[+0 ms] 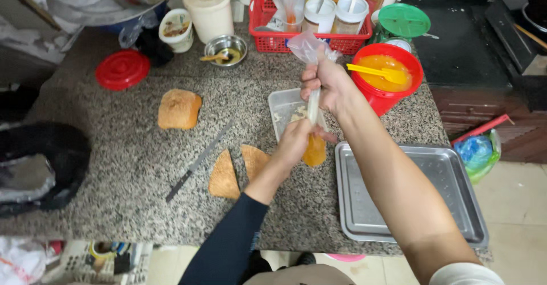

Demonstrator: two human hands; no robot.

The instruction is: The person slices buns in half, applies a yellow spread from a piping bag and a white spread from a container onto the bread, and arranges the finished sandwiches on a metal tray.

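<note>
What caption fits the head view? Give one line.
Both hands grip a plastic bag of orange filling over a granite counter, beside cut bread and a metal tray.

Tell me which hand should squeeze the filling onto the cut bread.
Probably left: the left hand wraps the full orange end of the bag, right beside the bread. The right hand only grips its twisted top, farther away.

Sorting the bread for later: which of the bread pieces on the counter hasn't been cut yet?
The squarish loaf lying alone near the red lid is whole; the two wedges beside the knife are cut halves.
</note>
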